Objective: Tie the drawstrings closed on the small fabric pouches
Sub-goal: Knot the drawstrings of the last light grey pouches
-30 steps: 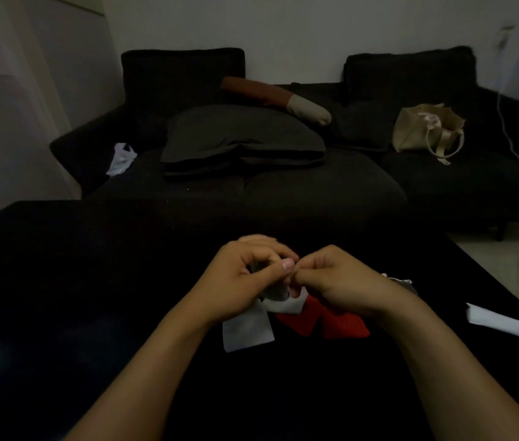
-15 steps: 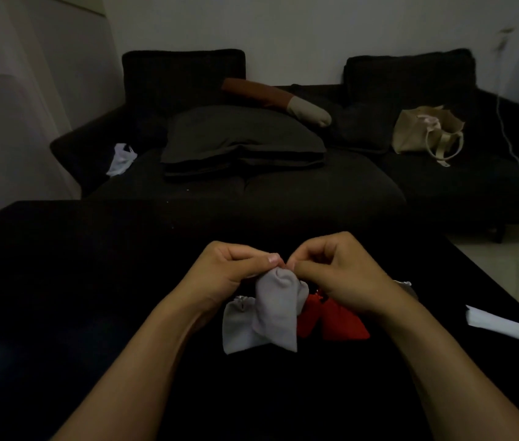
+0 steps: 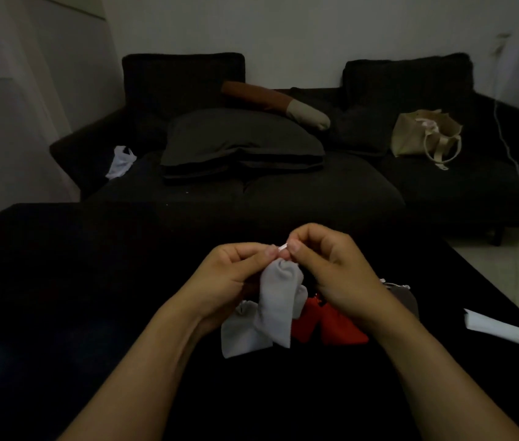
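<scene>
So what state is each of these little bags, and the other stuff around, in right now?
Left hand: pinching the drawstring at the held pouch's top.
Right hand: pinching the same drawstring.
Held grey pouch: lifted, hanging, mouth gathered.
Second grey pouch: lying flat on the table.
Red pouches: lying on the table, partly hidden.
Dark pouch: lying behind the right wrist.
Tote bag: on the sofa, open.
</scene>
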